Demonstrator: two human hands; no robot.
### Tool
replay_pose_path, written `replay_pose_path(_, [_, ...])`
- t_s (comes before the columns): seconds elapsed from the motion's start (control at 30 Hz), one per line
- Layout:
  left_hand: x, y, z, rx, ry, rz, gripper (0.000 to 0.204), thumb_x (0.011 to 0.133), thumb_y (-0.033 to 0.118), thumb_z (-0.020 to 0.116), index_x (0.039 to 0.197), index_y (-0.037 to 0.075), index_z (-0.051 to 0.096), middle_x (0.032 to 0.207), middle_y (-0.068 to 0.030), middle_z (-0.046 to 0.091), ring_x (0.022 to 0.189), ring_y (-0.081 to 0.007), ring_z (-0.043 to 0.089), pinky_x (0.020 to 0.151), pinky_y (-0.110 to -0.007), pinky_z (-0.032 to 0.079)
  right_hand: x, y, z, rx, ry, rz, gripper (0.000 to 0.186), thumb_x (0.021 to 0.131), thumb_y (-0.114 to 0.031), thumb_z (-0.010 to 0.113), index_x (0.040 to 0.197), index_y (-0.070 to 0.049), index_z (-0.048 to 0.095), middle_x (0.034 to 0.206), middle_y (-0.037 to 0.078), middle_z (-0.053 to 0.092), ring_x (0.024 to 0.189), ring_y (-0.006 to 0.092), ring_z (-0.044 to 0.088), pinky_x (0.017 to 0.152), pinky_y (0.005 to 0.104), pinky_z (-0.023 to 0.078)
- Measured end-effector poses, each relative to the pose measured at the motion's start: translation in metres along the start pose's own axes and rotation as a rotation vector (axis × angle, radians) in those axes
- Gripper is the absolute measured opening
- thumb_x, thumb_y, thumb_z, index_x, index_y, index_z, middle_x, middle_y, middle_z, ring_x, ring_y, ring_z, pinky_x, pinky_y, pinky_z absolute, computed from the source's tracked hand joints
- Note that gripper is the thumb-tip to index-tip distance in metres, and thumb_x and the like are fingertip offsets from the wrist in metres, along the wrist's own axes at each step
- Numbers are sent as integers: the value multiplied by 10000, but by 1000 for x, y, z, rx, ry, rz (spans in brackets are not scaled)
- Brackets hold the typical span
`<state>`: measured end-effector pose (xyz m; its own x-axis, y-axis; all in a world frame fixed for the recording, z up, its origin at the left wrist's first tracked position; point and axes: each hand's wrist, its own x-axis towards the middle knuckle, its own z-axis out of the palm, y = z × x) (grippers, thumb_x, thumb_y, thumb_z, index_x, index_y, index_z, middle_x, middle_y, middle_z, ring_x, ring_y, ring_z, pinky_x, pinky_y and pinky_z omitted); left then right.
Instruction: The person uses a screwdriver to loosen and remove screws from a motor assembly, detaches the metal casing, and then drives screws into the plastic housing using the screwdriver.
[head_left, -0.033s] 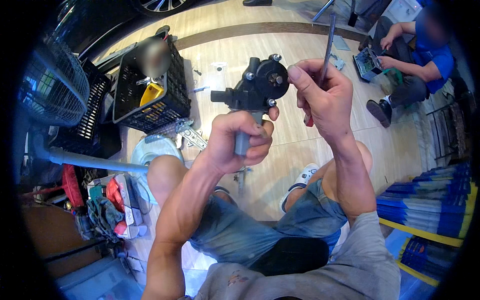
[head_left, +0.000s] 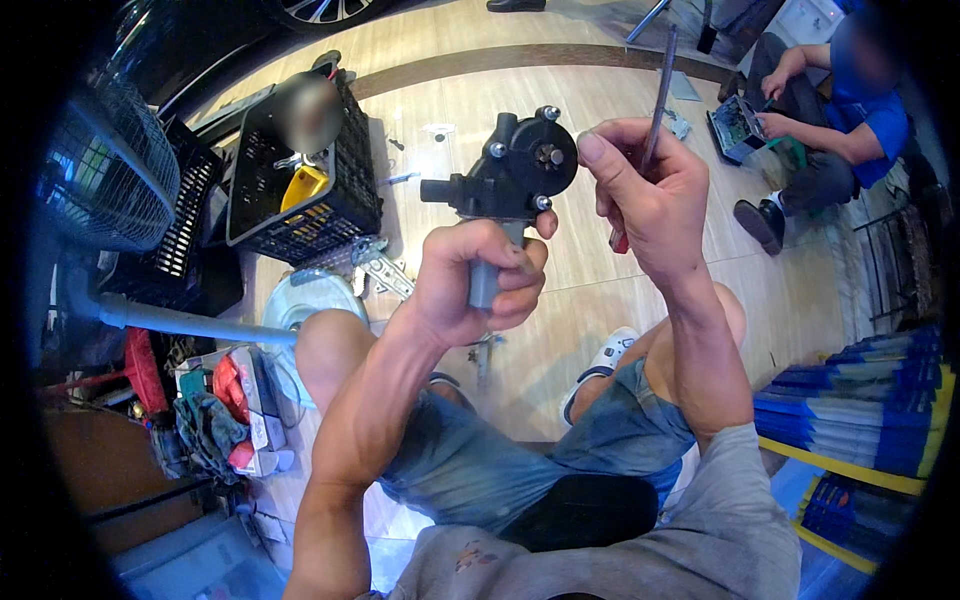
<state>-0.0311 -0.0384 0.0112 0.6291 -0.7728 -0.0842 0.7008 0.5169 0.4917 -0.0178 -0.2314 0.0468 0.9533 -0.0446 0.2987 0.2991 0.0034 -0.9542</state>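
Note:
A window motor (head_left: pixel 530 165) with a round black gear housing and a grey cylindrical body is held up in front of me. My left hand (head_left: pixel 455 275) is closed around the grey body, with the housing showing above the fist. Three bright metal studs stick out around the housing, and a small shaft sits at its centre. My right hand (head_left: pixel 655 205) grips a screwdriver (head_left: pixel 662 90); its metal shaft points up past the fingers, and a bit of red shows below them. The right thumb tip is at the housing's right edge; whether it touches I cannot tell.
A black crate (head_left: pixel 310 215) with a yellow thing (head_left: pixel 303 187) stands at far left, near a fan (head_left: pixel 115 165). Metal parts (head_left: pixel 383 272) lie on the floor (head_left: pixel 450 100). At far right a co-worker (head_left: pixel 850 120) handles an open box-shaped device (head_left: pixel 737 130). Blue and yellow stacks (head_left: pixel 850 410) stand at right.

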Motion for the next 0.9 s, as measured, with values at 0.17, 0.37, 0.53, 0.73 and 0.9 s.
replay_pose_path(0.17, [4,-2,3,5,143,108,369,726,155,508,1062,4,498,570,-19,374,405,-121,384,345,-256,308,-3,1,1,-57,-22,-57,163,876,-146,724,923,2,675,719,10,649,561,37,531,483,198,406])
replay_pose_path(0.37, [8,-6,8,355,457,198,348,725,99,549,1061,13,515,588,-34,452,416,-131,433,368,-265,322,-2,2,5,-233,-81,-33,182,869,-143,719,938,19,673,731,20,662,635,50,567,555,208,428])
replay_pose_path(0.53, [8,-3,3,472,539,328,326,735,79,571,1046,-4,523,612,-62,516,425,-138,463,373,-267,336,8,8,-6,-398,-47,61,352,828,-144,664,1138,17,622,819,36,659,643,98,550,597,261,458])
replay_pose_path(0.73, [-1,14,0,504,586,426,278,735,83,583,993,-5,527,616,-35,484,447,-137,481,387,-273,355,38,46,-31,8,322,169,410,795,9,584,1193,97,538,938,75,590,660,132,540,619,283,480])
replay_pose_path(0.9, [0,17,-5,280,491,341,272,731,85,584,989,18,532,598,-41,493,432,-141,492,378,-273,360,40,132,-52,211,-181,754,260,790,41,607,1045,73,564,894,110,590,663,157,588,554,295,502])
